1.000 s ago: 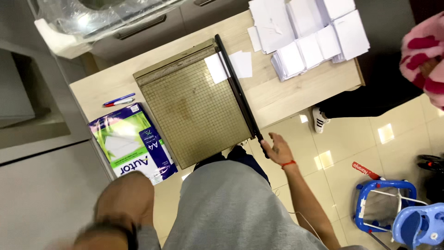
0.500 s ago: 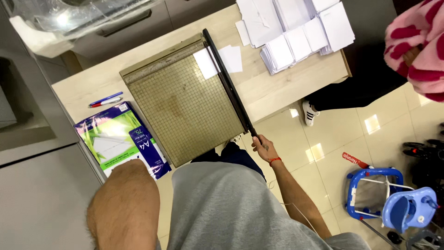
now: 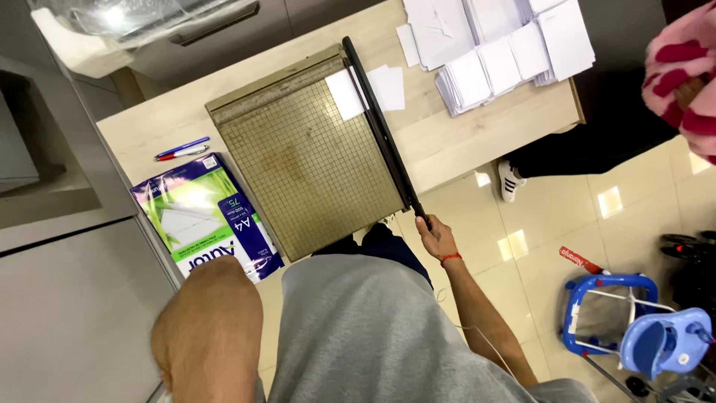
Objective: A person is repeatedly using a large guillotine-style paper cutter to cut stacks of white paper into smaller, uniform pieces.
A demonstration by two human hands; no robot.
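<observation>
R hand [image 3: 436, 239] grips cutter arm [image 3: 380, 127] handle, arm flat along paper cutter [image 3: 306, 160] edge, long axis running away across desk [image 3: 477, 138]. L hand unseen.

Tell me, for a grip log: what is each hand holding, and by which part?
The right hand grips the black cutter arm at its handle end; the left hand is out of sight.

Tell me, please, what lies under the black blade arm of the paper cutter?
A small white sheet lies on the paper cutter, passing under the blade arm, with a white piece beyond it. The strip directly beneath the arm is hidden. The right hand holds the handle.
</observation>
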